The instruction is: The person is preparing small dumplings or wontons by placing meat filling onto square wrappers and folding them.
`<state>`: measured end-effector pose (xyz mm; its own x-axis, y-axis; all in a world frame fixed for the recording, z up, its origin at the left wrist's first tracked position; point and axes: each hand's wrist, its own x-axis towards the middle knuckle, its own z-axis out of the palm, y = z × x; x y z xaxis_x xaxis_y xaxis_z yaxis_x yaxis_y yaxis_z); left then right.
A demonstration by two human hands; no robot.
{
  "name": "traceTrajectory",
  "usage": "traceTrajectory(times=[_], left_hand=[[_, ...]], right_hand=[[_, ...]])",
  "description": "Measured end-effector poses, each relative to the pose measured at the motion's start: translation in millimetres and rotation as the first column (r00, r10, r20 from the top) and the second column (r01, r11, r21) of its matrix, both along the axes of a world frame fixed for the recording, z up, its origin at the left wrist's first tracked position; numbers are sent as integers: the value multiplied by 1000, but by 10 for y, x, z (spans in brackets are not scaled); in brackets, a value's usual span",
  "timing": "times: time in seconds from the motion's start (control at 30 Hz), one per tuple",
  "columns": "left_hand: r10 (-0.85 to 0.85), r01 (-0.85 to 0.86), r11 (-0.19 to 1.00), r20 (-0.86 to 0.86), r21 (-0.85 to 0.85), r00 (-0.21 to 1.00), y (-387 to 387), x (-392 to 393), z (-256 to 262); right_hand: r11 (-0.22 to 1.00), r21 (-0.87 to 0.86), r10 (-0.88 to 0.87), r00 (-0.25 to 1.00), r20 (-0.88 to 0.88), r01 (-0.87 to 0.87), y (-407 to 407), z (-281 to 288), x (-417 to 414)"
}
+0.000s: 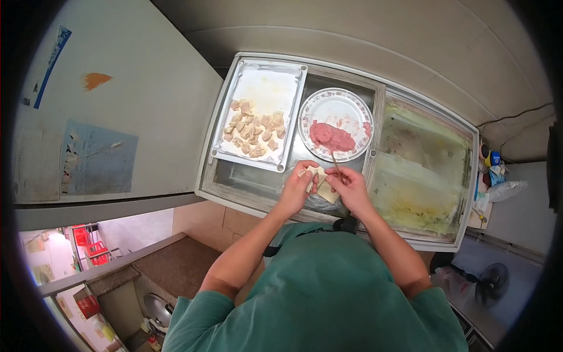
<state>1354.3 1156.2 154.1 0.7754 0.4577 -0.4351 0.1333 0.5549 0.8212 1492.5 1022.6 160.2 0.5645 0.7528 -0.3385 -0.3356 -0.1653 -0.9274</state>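
My left hand holds a thin dough wrapper, partly covered by its fingers. In my right hand is a slender stick, its far end by the lower rim of a flower-edged plate; those fingertips are close to the wrapper. Pink minced meat lies in a mound on the plate. Below my hands, a stack of square wrappers rests on clear plastic film. To the left, a white lined tray carries many folded dumplings, gathered in its lower half.
Everything stands on a chest freezer with glass lids, its right lid frosted and stained. A tall pale cabinet panel rises at left. Bags and bottles crowd the right end. A fan stands lower right; a metal pot lid lies lower left.
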Motion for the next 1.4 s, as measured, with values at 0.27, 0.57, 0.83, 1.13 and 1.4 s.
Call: traceTrajectory(times=[0.27, 0.57, 0.83, 1.13, 1.4], left_hand=[[-203, 159, 887, 58, 434, 977, -36, -29, -53], [140, -140, 979, 11, 145, 990, 245, 11, -121], [283, -203, 779, -43, 593, 958, 1496, 464, -218], [414, 143, 306, -267, 941, 870, 2066, 495, -149], [193, 89, 420, -184, 903, 964, 681, -4, -84]], right_hand=[[980, 129, 160, 985, -66, -151, 286, 174, 23], [999, 7, -49, 993, 106, 49, 41, -67, 108], [986, -107, -118, 987, 104, 129, -585, -465, 242], [950, -221, 36, 626, 779, 221, -672, -567, 466], [977, -171, 108, 397, 912, 127, -80, -354, 747]])
